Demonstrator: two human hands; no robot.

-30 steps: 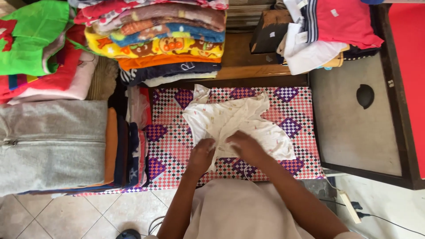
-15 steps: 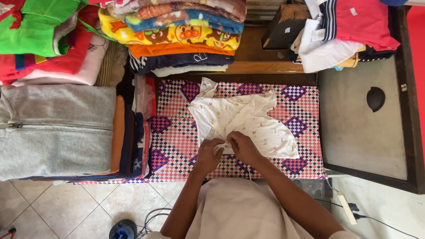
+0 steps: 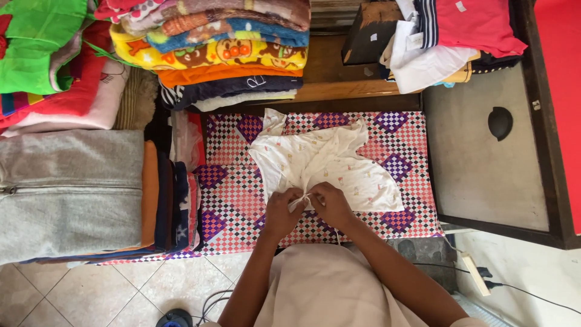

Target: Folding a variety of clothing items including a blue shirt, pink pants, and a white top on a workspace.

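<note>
The small white printed cotton baby shirt (image 3: 330,163) lies spread, unfolded, on the checked tabletop (image 3: 411,130). Left hand (image 3: 283,212) and right hand (image 3: 330,203) each grip its tie strings (image 3: 301,200); the knot appears unfinished.

The small white garment (image 3: 330,166) is thin, soft cloth with a matt finish and a faint print, creased where it is gathered. It lies on a checked cloth (image 3: 242,200), a flat woven fabric in pink, purple and white, matt and smooth. The stack of towels (image 3: 224,54) above looks thick and fleecy, with a plush nap. The grey zipped garment (image 3: 66,191) on the left is a fuzzy, heavy knit. The wooden shelf (image 3: 339,91) behind is brown, smooth and slightly glossy. The grey board (image 3: 478,169) on the right looks matt and rough, framed in dark wood. The floor tiles (image 3: 121,290) are pale and faintly shiny.
</note>
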